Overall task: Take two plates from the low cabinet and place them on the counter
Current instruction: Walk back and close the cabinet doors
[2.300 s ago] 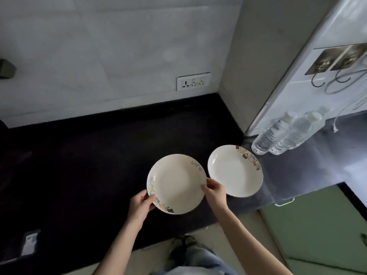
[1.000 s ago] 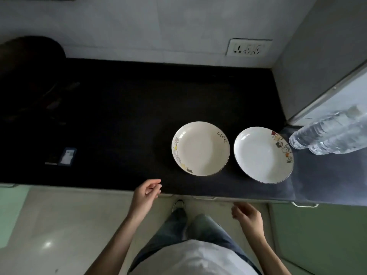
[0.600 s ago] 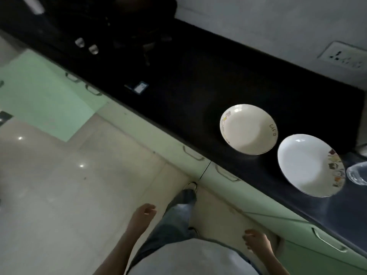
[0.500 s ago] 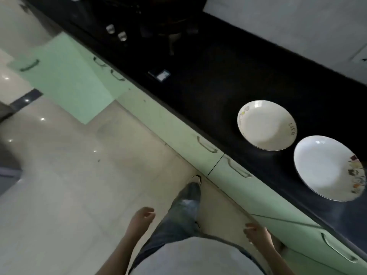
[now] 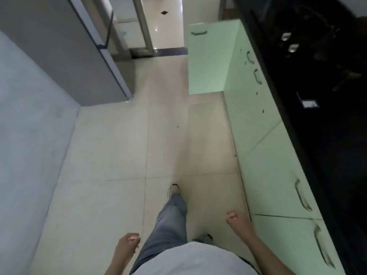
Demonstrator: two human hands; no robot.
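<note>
Kitchen aisle, L to R: 1 tall grey steel fridge; person's left hand, fingers loosely curled, empty; 1 pale-green low cabinet door standing open, prob. for access; right hand, same loose curl, empty, apparently mid-stride; long black stone counter. Cabinet fronts show 5 metal pull handles; plates out of view.

counter: black, along right edge | low cabinet door: pale green, swung open

Beige tiled floor, pale green cabinets at right, one door open, grey fridge left
</note>
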